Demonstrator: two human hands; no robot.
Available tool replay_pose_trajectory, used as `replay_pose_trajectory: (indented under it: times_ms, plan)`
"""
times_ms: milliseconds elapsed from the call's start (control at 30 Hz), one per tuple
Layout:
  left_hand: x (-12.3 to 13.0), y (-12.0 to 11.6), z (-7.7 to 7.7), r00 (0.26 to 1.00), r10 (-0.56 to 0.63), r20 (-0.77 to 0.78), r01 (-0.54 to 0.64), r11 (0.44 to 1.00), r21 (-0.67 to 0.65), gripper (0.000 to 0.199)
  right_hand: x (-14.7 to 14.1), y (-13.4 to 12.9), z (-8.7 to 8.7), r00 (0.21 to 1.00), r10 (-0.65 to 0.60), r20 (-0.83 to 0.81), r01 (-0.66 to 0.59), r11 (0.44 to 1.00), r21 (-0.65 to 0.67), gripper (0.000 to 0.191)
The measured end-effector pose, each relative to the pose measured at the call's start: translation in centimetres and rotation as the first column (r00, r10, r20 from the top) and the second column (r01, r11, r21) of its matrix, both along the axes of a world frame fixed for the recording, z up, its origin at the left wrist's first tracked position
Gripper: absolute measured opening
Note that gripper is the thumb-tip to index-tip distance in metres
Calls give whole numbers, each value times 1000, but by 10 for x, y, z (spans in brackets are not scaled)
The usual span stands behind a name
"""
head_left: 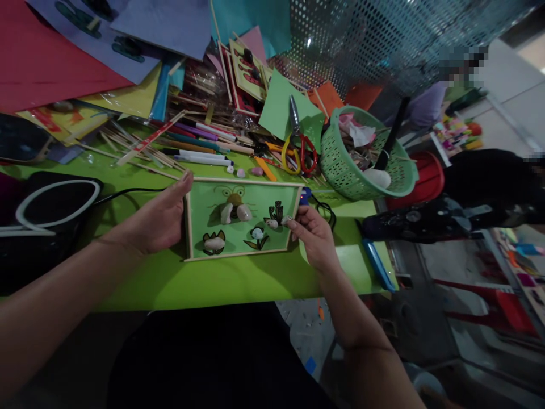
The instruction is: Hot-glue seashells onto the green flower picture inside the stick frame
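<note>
The left hand (pixel 164 218) grasps the left edge of one rectangular green panel framed with pale wooden sticks (pixel 266 196). Between both hands' fingers, it bears one big-eyed insect drawing (pixel 234 196), three dark-outlined plant drawings (pixel 277 210) and six small, smooth whitish stones (pixel 244 213). The right hand's (pixel 315 236) fingers grasp its right edge, at the rightmost stone. Beyond them stands one round green plastic basket (pixel 347 170).

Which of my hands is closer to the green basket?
Right. Your right hand is at the framed picture's right end, nearer the green basket; your left hand is at the left end, farther away.
</note>
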State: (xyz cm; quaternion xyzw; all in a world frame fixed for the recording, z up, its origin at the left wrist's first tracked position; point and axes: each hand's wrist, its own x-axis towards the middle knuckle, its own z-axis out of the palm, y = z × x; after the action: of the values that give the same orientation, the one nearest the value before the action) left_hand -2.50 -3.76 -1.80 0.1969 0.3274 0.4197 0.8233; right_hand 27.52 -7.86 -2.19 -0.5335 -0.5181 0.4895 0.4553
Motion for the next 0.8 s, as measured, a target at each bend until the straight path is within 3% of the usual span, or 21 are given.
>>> replay_pose_trajectory:
  times_ms: [300,567,800]
  plan:
    - [-1,0,-2,999,-24,24,23,999,43,71,-4,0,4,999,-33,-26,33,999,22,32]
    - [-12,-1,-16,995,-91,47,95,991,-93,63,-3,2,4,998,-6,-67,6,1000,0,31]
    - [-11,0,-12,992,-121,21,123,975,-185,58,-6,4,4,998,39,-50,-37,999,30,33]
